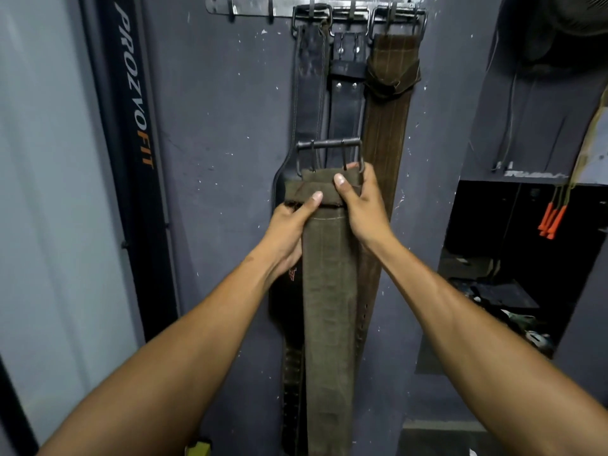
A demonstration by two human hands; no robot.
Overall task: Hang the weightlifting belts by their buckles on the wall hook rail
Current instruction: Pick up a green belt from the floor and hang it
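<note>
Both hands, left hand (289, 222) and right hand (358, 199), grip olive suede belt (329, 291) just under its buckle (329, 156), below the hook rail (263, 8). Stiff, heavy; hold near buckle.

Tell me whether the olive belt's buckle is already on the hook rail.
No: both hands hold the olive belt with its buckle well below the hook rail.

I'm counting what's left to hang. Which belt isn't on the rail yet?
The olive belt, gripped by left hand and right hand. Black belt and brown belt hang by buckles from the hook rail.
</note>
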